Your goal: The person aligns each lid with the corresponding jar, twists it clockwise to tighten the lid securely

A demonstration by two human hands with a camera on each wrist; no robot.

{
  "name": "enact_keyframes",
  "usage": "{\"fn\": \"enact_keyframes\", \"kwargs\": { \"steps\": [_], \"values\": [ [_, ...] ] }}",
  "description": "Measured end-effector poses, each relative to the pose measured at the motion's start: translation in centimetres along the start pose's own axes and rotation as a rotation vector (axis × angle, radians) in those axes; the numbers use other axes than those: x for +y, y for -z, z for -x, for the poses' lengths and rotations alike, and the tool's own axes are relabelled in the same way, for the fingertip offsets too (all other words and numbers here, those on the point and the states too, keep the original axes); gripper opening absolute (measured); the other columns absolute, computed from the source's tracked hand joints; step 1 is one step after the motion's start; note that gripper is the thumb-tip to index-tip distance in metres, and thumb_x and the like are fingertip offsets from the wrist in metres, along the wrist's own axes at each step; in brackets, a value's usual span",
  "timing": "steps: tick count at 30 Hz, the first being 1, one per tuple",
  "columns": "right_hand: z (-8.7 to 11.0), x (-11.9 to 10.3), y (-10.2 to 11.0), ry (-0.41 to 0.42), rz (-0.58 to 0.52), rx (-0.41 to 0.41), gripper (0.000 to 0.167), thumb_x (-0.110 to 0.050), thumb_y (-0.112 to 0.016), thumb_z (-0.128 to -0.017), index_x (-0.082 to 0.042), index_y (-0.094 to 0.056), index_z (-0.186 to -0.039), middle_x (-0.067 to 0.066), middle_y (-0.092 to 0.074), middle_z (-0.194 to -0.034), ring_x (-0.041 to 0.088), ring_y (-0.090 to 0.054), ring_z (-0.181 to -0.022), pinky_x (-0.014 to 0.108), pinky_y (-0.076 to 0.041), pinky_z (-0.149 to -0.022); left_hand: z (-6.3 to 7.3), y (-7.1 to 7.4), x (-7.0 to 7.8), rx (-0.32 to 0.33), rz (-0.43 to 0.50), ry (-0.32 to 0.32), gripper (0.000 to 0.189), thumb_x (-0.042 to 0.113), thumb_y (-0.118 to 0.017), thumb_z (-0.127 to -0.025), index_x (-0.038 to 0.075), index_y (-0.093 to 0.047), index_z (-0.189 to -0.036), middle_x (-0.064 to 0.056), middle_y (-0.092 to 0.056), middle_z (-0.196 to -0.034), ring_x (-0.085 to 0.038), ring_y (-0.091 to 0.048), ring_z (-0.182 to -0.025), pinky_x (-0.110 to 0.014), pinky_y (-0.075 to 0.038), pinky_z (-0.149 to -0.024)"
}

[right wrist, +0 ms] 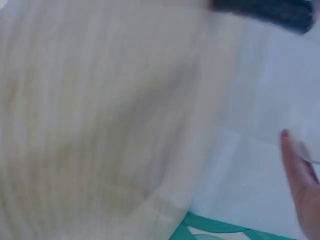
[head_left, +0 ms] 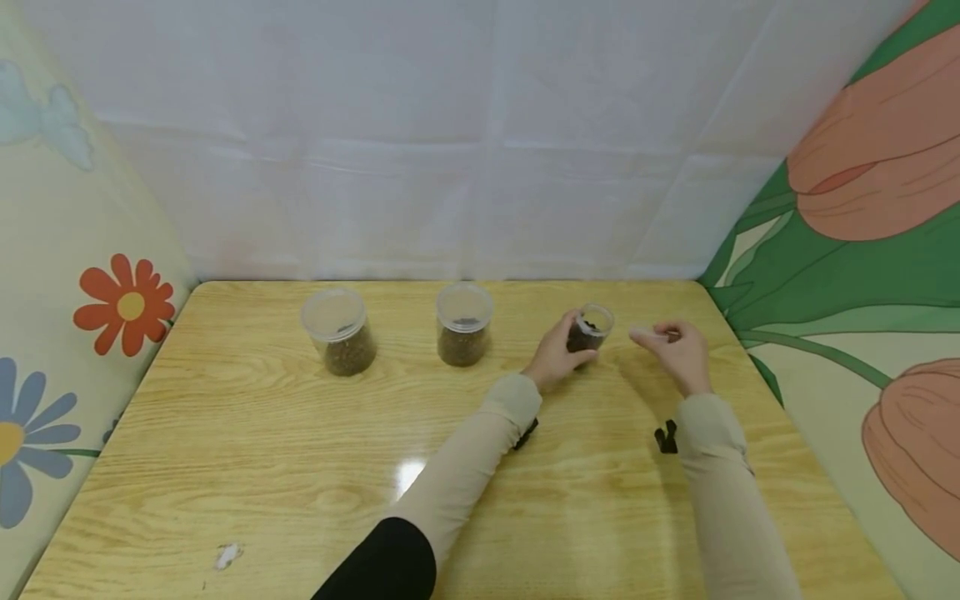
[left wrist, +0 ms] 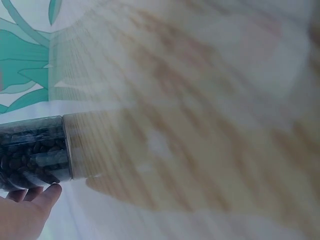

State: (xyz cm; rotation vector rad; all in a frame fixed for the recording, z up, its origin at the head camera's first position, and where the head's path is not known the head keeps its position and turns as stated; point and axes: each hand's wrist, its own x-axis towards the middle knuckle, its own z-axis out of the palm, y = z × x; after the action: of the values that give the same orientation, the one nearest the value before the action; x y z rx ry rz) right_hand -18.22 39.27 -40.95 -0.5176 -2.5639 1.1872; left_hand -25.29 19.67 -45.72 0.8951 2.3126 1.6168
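Note:
My left hand (head_left: 557,354) grips a small clear jar (head_left: 584,342) of dark, bean-like pieces at the table's right side. Its mouth is uncovered, and it leans slightly to the right. In the left wrist view the jar (left wrist: 35,152) lies across the left edge, with the fingertips (left wrist: 49,196) against its wall. To the right of the jar and apart from it, my right hand (head_left: 684,354) pinches a clear round lid (head_left: 647,335). Only the thin edge of that lid (right wrist: 306,152) shows beside the right hand (right wrist: 302,187) in the right wrist view.
Two larger lidded clear jars with brown contents stand to the left, one jar (head_left: 347,354) farther off and one jar (head_left: 462,343) nearer. The wooden table (head_left: 300,467) meets a white cloth backdrop (head_left: 375,192). A printed side cloth (head_left: 840,317) borders its right edge.

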Motion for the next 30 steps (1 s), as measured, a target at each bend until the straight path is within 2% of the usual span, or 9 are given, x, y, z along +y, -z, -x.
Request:
{"fn": "enact_keyframes", "kwargs": {
  "steps": [5,6,8,9,12,16,19,25,30],
  "values": [
    [-3.6,4.4,-1.7,0.124,-0.205,0.082,0.041,-0.037,-0.078,-0.069,-0.016,-0.059,-0.1,0.002,-0.056,-0.11,0.012,-0.054,-0.089,0.022,-0.046,-0.057,0.1,0.0,0.1,0.0,-0.01,0.01,0.071,0.025,-0.065,-0.084,0.016,-0.026,-0.143,-0.005,-0.042,-0.136,-0.015,-0.038,-0.125,-0.031,-0.033,-0.101],
    [-3.3,3.6,-1.7,0.143,-0.229,0.07,0.04,-0.033,-0.078,-0.071,-0.014,-0.059,-0.101,0.003,-0.056,-0.112,0.012,-0.054,-0.091,0.018,-0.045,-0.06,0.0,0.0,0.1,0.001,-0.011,0.008,0.07,0.026,-0.065,-0.084,0.016,-0.026,-0.142,-0.005,-0.042,-0.136,-0.015,-0.038,-0.125,-0.03,-0.033,-0.101],
    [-2.1,1.2,-1.6,0.16,-0.256,0.05,0.039,-0.026,-0.077,-0.073,-0.009,-0.058,-0.103,0.005,-0.055,-0.114,0.011,-0.055,-0.094,0.017,-0.045,-0.065,-0.1,-0.1,0.0,0.006,-0.017,0.003,0.07,0.025,-0.065,-0.084,0.016,-0.027,-0.142,-0.005,-0.042,-0.136,-0.015,-0.038,-0.124,-0.03,-0.032,-0.101],
    [-1.5,0.1,-1.7,0.187,-0.273,0.054,0.038,-0.025,-0.077,-0.073,-0.009,-0.058,-0.103,0.003,-0.056,-0.112,0.008,-0.055,-0.092,0.014,-0.045,-0.064,-0.1,-0.1,-0.1,0.008,-0.019,0.0,0.069,0.025,-0.064,-0.084,0.016,-0.027,-0.142,-0.005,-0.042,-0.136,-0.015,-0.038,-0.124,-0.03,-0.033,-0.101],
    [1.2,-4.9,-1.5,0.209,-0.285,0.03,0.038,-0.016,-0.075,-0.075,0.0,-0.056,-0.104,0.006,-0.054,-0.111,0.007,-0.054,-0.094,0.014,-0.044,-0.072,-0.1,-0.2,-0.2,0.017,-0.02,-0.008,0.068,0.025,-0.064,-0.084,0.016,-0.028,-0.141,-0.005,-0.042,-0.135,-0.016,-0.039,-0.124,-0.03,-0.033,-0.101],
    [1.2,-5.7,-2.6,0.274,-0.261,0.016,0.04,-0.01,-0.075,-0.075,0.005,-0.054,-0.106,0.011,-0.053,-0.114,0.012,-0.053,-0.101,0.017,-0.042,-0.082,-0.1,-0.2,-0.2,0.035,-0.014,-0.008,0.068,0.024,-0.064,-0.085,0.015,-0.028,-0.141,-0.005,-0.041,-0.137,-0.016,-0.038,-0.125,-0.031,-0.033,-0.101],
    [0.9,-6.0,-3.5,0.301,-0.242,0.001,0.041,-0.008,-0.075,-0.074,0.008,-0.054,-0.105,0.014,-0.054,-0.114,0.016,-0.051,-0.103,0.02,-0.042,-0.085,-0.1,-0.2,-0.2,0.058,-0.029,-0.032,0.067,0.022,-0.065,-0.084,0.012,-0.029,-0.14,-0.006,-0.041,-0.137,-0.017,-0.038,-0.125,-0.029,-0.031,-0.102],
    [0.4,-6.0,-5.0,0.376,-0.294,-0.003,0.039,0.0,-0.076,-0.07,0.011,-0.054,-0.101,0.017,-0.053,-0.111,0.023,-0.05,-0.103,0.02,-0.042,-0.086,-0.2,-0.1,0.0,0.092,-0.051,-0.071,0.065,0.018,-0.067,-0.083,0.009,-0.032,-0.137,-0.007,-0.043,-0.135,-0.016,-0.039,-0.124,-0.026,-0.029,-0.103],
    [0.5,-6.0,-5.5,0.376,-0.339,-0.007,0.038,0.003,-0.076,-0.069,0.013,-0.052,-0.097,0.018,-0.05,-0.111,0.026,-0.049,-0.104,0.028,-0.041,-0.092,-0.2,0.0,0.1,0.096,-0.039,-0.071,0.063,0.016,-0.067,-0.083,0.008,-0.033,-0.136,-0.008,-0.044,-0.134,-0.017,-0.04,-0.123,-0.025,-0.029,-0.103]
  ]
}}
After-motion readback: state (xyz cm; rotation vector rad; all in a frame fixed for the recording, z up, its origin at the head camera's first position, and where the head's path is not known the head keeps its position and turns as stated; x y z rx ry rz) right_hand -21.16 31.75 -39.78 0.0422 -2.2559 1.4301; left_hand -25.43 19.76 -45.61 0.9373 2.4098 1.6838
